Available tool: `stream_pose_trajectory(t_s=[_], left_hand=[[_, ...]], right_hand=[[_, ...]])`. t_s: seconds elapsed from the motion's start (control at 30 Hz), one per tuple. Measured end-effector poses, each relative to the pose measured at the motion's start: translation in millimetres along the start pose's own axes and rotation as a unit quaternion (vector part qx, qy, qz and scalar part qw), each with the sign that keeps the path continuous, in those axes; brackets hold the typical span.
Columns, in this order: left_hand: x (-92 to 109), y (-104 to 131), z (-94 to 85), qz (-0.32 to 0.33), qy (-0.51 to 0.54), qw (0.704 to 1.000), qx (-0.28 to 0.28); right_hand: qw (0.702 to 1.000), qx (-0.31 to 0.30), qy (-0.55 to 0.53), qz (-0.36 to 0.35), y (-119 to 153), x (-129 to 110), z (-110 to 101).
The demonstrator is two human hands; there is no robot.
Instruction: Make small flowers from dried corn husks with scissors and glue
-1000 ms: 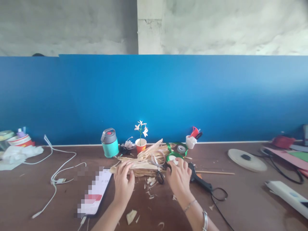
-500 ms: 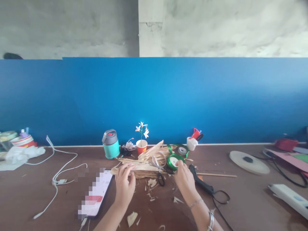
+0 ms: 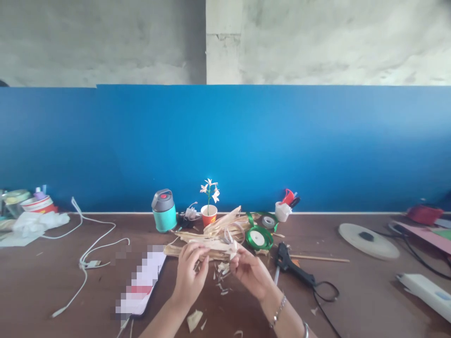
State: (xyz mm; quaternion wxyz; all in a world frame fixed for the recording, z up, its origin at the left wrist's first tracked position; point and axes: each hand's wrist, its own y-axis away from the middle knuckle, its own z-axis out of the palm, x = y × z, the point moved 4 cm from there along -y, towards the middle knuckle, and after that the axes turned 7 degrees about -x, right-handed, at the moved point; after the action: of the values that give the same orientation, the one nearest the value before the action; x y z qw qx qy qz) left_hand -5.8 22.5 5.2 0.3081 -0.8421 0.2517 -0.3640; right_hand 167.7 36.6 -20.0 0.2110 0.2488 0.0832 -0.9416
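Over the front of a pile of pale dried husks (image 3: 225, 223) are both my hands. My left hand (image 3: 192, 271) has its fingers curled towards the thumb; anything between them is too small to make out. Between the fingertips of my right hand (image 3: 251, 271) is a small whitish husk piece (image 3: 231, 249). A green ribbon spool (image 3: 259, 238) lies just behind my right hand, and a black glue gun (image 3: 294, 266) is to its right. Behind the husks stands a red and white cup (image 3: 209, 216) with white flowers (image 3: 210, 188) on a green stem.
A phone (image 3: 143, 286) lies left of my hands, near white cables (image 3: 84, 258). At the back are a teal flask (image 3: 164, 213) and a white pen cup (image 3: 282, 211). Husk scraps (image 3: 194, 320) lie in front. A round lid (image 3: 368, 240) is on the right.
My right hand has moved left from the ribbon spool towards my left hand and now holds a whitish piece. My left hand has shifted slightly right. The spool and glue gun show more fully.
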Motion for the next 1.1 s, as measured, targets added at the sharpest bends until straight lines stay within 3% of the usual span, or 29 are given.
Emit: stream_pose_trajectory(t_s=[0.2,0.4,0.73,0.93,1.1], left_hand=[[5.1,-0.6,0.0,0.010,0.011,1.000,-0.019],[2.2,-0.6,0.4,0.007,0.017,1.000,-0.011],[12.1,0.8,0.0,-0.018,0.103,0.993,-0.055],[20.7,-1.1,2.7,-0.074,0.247,0.959,-0.114],[25.3,-2.1,8.2,-0.127,0.283,0.942,-0.128]], right_hand=[[0.996,-0.090,0.008,0.021,2.3,1.3,12.9],[0.994,-0.110,0.022,0.015,3.2,-0.8,13.7],[0.990,-0.038,0.127,-0.041,2.0,-0.5,9.8],[0.986,-0.019,0.156,-0.048,3.0,0.5,17.4],[0.982,-0.024,0.181,-0.044,3.1,3.2,19.6]])
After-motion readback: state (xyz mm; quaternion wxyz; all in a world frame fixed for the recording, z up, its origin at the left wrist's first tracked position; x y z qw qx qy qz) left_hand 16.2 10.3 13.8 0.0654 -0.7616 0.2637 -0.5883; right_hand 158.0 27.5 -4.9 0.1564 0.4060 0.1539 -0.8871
